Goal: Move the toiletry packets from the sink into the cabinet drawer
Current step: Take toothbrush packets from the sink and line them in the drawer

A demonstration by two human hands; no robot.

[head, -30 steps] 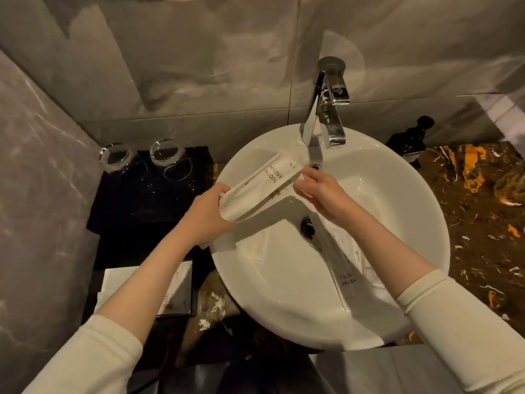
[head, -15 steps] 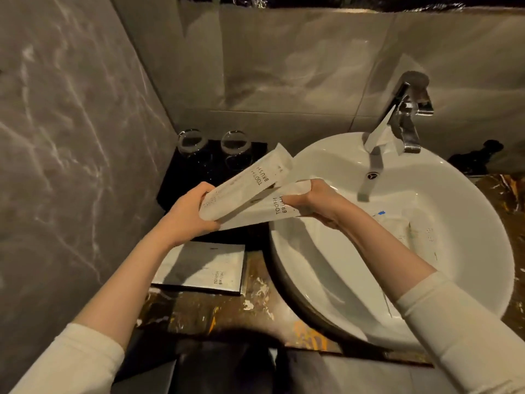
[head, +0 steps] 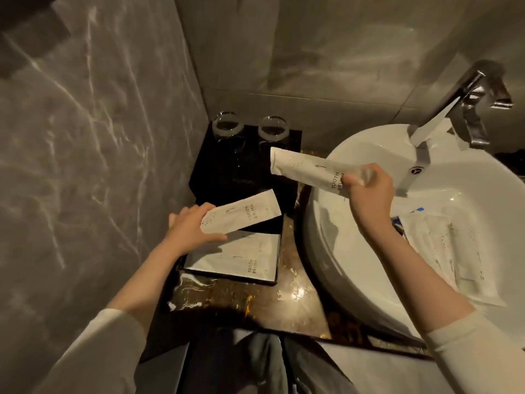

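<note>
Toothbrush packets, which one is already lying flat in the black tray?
The flat packet in the black tray below the left hand. The other two labelled ones are held in the air, one per hand.

One white toothbrush packet (head: 241, 213) is hovering tilted over a flat packet in the black tray (head: 235, 261); another (head: 308, 172) is hanging level at the sink rim (head: 318, 200), more packets (head: 443, 251) lying inside.

The marbled countertop (head: 244, 297) carries the white sink (head: 326, 265), a black tray (head: 227, 275) and a black stand (head: 216, 177).
</note>
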